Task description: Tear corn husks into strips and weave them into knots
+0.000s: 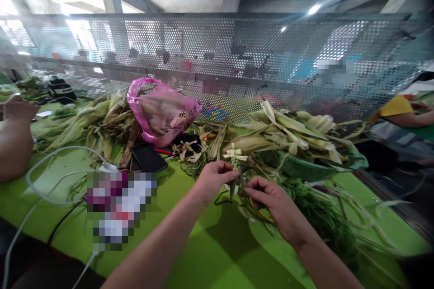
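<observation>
Just above the green tabletop, my left hand (217,179) pinches a small plaited corn-husk piece (234,156), its pale cross-shaped top sticking up past the fingers. Darker strips hang below that grip. Close by on the right, my right hand (266,196) has its thumb and fingers pinched together beside the hanging strips; what lies between them is too small and blurred to make out. A curved yellow item (265,216) shows partly beneath the right hand. Green feathery strands (315,207) lie right of that hand.
A green basket (308,168) heaped with corn husks (298,133) stands at right. Behind are a pink plastic bag (162,113), more husks (101,122) and a perforated metal screen (217,45). A phone (149,158) and white cables (34,180) lie left, near another person's arm (16,140).
</observation>
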`<state>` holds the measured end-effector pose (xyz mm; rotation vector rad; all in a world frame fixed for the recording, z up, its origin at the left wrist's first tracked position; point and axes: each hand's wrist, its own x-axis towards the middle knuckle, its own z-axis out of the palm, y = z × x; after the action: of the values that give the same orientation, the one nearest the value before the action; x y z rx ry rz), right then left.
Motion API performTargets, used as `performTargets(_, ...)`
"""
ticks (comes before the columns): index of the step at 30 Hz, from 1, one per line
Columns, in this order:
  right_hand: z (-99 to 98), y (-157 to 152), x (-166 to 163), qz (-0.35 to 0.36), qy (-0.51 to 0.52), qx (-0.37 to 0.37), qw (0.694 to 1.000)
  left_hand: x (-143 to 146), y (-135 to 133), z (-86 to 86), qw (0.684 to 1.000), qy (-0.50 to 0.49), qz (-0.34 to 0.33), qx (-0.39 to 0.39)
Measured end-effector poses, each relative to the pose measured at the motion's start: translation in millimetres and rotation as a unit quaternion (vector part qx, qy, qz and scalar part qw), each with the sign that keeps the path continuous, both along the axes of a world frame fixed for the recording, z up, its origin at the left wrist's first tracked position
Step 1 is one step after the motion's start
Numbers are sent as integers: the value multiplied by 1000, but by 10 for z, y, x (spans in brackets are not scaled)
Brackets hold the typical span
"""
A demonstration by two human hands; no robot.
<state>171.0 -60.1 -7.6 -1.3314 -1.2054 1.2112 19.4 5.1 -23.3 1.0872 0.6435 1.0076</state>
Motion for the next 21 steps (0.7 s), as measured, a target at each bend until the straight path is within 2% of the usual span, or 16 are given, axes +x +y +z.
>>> performTargets(4,22,-5,43,-3,25,3,1000,-35,11,20,999,41,-8,17)
performTargets(10,51,4,121,-24,29,5,999,-65,18,53,987,145,17,67)
performTargets(17,2,10,29,-32,-28,7,999,47,-49,-20,994,101,3,41)
performTargets(21,-75,29,14,-27,-10,-10,1000,45,-40,-34,992,112,-18,56)
